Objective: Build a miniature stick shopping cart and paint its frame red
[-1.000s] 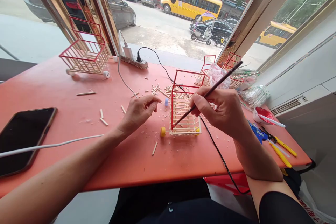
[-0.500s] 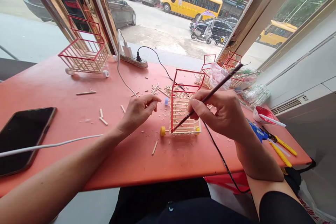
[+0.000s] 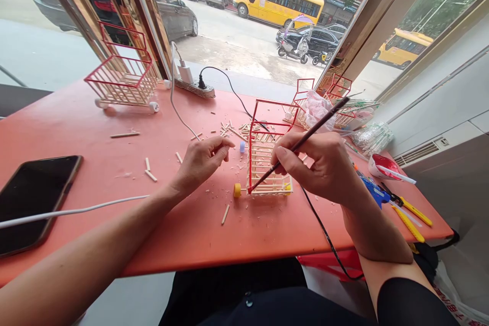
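Observation:
My right hand [image 3: 315,160] is closed round a dark-handled paintbrush [image 3: 311,132], its tip slanting down to the left. The brush tip touches the near left corner of a small model shopping cart [image 3: 263,163] built of thin wooden sticks. Red paint covers the cart's handle frame and left top rail; the near rail and the slats are bare wood. Yellow wheels [image 3: 237,190] sit at its near end. My left hand [image 3: 206,158] rests on the table left of the cart, apart from it, its fingers curled together with nothing visible in them.
Stick offcuts [image 3: 250,130] lie behind the cart. A red-painted cart [image 3: 122,79] stands back left, a phone [image 3: 36,198] at left. On the right are a paint cup [image 3: 382,165], a blue glue gun [image 3: 376,191] and yellow-handled pliers [image 3: 414,211]. A black cable [image 3: 324,234] crosses the table.
The brush and my right hand have shifted very slightly left, and red now shows at the cart's near left corner. My left hand and the cart stay in place.

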`<state>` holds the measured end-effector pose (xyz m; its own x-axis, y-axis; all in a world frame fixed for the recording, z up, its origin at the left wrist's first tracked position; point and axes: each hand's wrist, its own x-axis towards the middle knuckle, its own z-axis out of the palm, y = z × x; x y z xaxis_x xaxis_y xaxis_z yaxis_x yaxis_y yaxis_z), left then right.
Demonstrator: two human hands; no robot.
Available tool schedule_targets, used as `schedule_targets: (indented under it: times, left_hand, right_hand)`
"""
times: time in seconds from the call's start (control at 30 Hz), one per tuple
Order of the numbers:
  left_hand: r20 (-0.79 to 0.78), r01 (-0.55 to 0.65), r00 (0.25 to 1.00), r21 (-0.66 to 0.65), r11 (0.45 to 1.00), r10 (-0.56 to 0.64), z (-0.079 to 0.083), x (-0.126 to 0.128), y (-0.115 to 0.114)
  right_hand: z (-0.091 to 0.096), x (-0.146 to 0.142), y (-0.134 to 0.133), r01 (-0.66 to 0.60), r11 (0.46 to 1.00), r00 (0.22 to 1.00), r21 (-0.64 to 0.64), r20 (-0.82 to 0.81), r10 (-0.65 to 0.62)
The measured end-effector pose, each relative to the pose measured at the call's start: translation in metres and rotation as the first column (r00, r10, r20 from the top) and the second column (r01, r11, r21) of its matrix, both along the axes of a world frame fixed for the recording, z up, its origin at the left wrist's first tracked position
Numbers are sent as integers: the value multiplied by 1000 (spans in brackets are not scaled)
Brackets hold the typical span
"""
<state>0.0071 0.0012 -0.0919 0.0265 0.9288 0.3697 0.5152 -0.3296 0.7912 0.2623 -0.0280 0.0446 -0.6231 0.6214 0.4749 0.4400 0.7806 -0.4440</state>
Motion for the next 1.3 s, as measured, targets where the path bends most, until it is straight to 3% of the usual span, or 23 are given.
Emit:
schedule_targets:
  times: [0.47,0.73,0.9,1.3]
  left_hand:
    - [-7,-9,1000,-3,1000,9,-1,1,0]
    - [-16,-9,1000,-5,1000,9,0,0,-1]
    - [-8,-9,1000,-3,1000,8,1,0,-1]
    - [2,10,1000,-7,1000,-10,-1,-1,0]
  right_hand:
    - [3,2,3,64,998,998,20,24,-65]
    - [5,4,6,-10,999,999,-41,37,12]
    - [7,4,8,22,1000,997,-20,71,-21]
    - [-3,-1,10,36,989,997,-141,-60,-45]
